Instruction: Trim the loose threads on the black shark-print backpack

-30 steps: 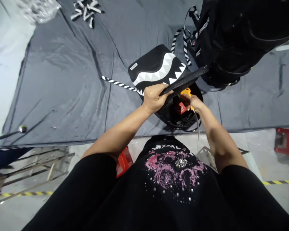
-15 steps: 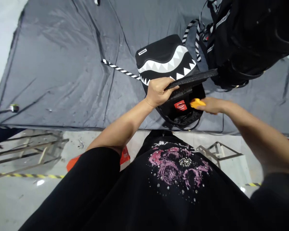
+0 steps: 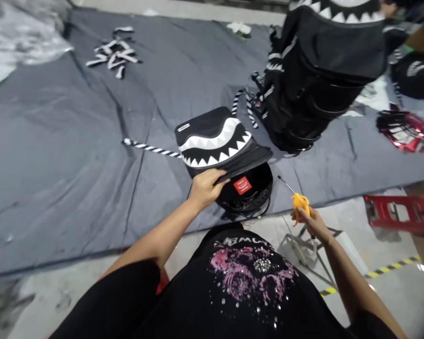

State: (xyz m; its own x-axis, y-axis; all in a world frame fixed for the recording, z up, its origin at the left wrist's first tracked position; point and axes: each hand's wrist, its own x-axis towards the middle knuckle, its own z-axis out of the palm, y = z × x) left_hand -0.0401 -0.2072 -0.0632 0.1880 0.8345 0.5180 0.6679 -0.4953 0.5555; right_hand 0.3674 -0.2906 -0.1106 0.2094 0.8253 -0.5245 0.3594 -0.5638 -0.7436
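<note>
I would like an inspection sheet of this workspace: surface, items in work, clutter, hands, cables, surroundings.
Surface: grey cloth, wrinkled.
Items in work: bag with white teeth print, open, red label inside; orange tool outside the bag, thin metal shaft beyond it.
Clutter: pile of strips, clear plastic, other black bags, shiny red item.
Hands: left hand holds the edge of the bag's opening; right hand holds the orange tool.
Cables: nothing seen.
Surroundings: red stool; yellow-black tape on the floor.
</note>
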